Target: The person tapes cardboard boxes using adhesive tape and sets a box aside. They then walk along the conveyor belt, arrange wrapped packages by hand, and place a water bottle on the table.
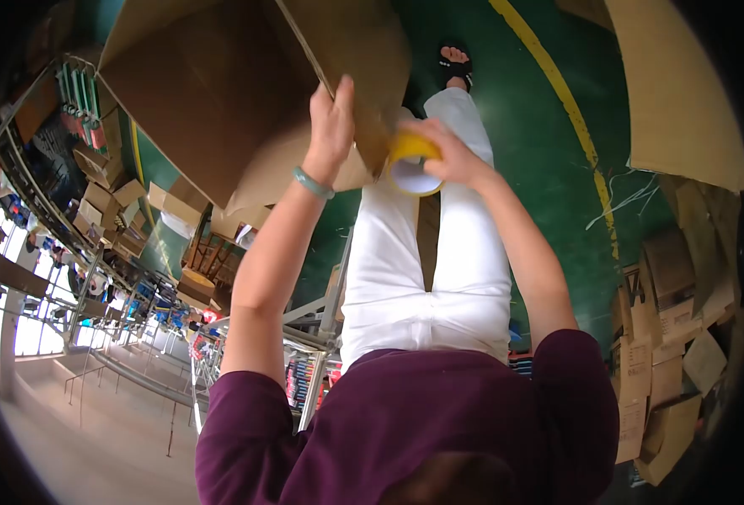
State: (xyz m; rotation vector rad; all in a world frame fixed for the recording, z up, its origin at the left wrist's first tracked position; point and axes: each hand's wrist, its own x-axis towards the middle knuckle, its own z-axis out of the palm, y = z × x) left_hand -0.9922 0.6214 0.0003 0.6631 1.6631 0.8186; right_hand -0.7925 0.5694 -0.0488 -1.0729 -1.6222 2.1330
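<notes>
A large open cardboard box [212, 93] fills the upper left of the head view, its brown inside showing. My left hand [332, 130], with a pale green bangle at the wrist, is closed on the edge of this box's panel, fingers on one side and thumb on the other. In my right hand [452, 151] is a roll of yellow tape [414, 160], held close against the box's outer side, above my knees. Motion blurs the roll and the fingers around it. Whether any tape is stuck to the box I cannot tell.
Green floor [540, 168] with a yellow line [557, 76] runs along the right. A big cardboard sheet [683, 93] stands at upper right, above stacked flattened cartons [658, 337]. Loose white string [629, 198] lies on the floor. More open boxes [106, 210] and metal racks sit at left.
</notes>
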